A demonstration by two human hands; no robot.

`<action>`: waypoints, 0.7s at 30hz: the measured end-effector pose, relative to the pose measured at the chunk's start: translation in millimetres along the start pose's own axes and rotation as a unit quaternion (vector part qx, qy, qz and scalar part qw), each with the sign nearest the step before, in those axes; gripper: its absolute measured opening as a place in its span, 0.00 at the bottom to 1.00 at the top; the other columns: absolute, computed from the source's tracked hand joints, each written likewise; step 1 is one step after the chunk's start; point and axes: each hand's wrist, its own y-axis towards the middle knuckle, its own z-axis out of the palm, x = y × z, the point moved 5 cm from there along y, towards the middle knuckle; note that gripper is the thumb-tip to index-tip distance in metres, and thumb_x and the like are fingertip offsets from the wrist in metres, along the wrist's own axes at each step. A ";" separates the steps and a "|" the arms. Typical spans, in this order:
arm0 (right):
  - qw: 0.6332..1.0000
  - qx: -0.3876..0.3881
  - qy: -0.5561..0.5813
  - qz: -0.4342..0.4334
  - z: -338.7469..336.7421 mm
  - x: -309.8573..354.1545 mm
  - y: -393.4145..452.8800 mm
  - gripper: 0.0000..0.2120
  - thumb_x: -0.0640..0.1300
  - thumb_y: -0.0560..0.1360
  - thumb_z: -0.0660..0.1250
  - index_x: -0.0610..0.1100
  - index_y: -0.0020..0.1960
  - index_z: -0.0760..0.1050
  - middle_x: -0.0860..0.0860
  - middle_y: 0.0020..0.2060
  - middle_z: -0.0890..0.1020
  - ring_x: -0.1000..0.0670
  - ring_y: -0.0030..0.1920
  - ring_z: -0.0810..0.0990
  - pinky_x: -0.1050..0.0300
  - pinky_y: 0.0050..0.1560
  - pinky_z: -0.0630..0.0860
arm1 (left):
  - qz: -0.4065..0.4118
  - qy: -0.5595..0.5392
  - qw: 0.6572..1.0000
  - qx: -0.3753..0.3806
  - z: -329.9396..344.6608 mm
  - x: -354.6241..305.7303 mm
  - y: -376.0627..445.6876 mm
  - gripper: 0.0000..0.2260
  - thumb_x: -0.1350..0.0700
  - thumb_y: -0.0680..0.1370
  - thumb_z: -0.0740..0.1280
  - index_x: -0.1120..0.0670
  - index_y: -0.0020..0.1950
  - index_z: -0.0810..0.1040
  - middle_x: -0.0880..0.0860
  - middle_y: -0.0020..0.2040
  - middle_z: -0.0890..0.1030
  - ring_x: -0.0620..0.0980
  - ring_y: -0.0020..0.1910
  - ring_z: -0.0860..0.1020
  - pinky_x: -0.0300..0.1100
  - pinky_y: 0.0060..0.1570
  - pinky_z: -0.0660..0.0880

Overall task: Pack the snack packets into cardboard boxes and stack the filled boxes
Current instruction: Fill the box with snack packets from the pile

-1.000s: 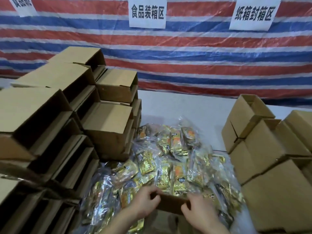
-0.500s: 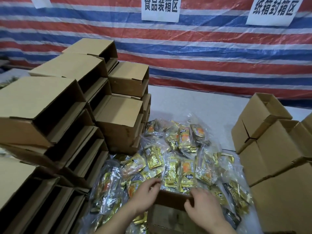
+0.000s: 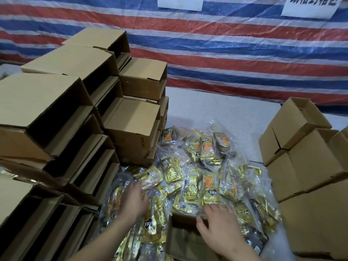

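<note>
Left hand (image 3: 132, 201) has left the far flap of the open cardboard box (image 3: 185, 240) at the table's near edge and now lies flat on the heap of gold snack packets (image 3: 197, 176), fingers loosely spread, nothing gripped. Right hand (image 3: 219, 226) remains at that flap, fingers spread over adjoining packets.
</note>
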 end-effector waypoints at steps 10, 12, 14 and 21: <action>0.994 -0.043 0.079 0.068 -22.4 -27.8 15.5 0.36 0.67 0.74 0.36 0.53 0.62 0.75 0.56 0.56 0.80 0.53 0.59 0.77 0.49 0.70 0.68 | 0.146 0.191 0.964 0.109 50.7 -138.2 68.2 0.27 0.53 0.80 0.63 0.55 0.77 0.60 0.58 0.70 0.71 0.57 0.66 0.73 0.50 0.61 0.74; 0.991 -0.045 0.096 0.079 -24.8 -31.2 21.3 0.36 0.67 0.75 0.36 0.52 0.62 0.75 0.56 0.55 0.80 0.53 0.58 0.76 0.48 0.69 0.69 | 0.057 0.149 0.980 0.117 54.6 -144.1 86.8 0.31 0.45 0.81 0.62 0.58 0.78 0.56 0.60 0.66 0.74 0.58 0.60 0.77 0.49 0.53 0.78; 0.988 -0.050 0.113 0.088 -26.4 -33.7 27.0 0.36 0.67 0.75 0.37 0.52 0.64 0.75 0.55 0.56 0.80 0.53 0.58 0.77 0.49 0.68 0.69 | -0.002 0.135 0.983 0.124 62.8 -143.2 103.1 0.39 0.40 0.80 0.62 0.60 0.80 0.47 0.62 0.68 0.74 0.60 0.62 0.77 0.48 0.53 0.78; 0.984 -0.051 0.148 0.090 -27.7 -35.4 38.3 0.30 0.64 0.79 0.42 0.52 0.66 0.75 0.56 0.58 0.80 0.55 0.58 0.77 0.50 0.68 0.70 | -0.123 0.074 0.977 0.161 88.5 -129.6 119.5 0.47 0.38 0.76 0.68 0.54 0.80 0.39 0.66 0.74 0.65 0.65 0.67 0.72 0.52 0.55 0.76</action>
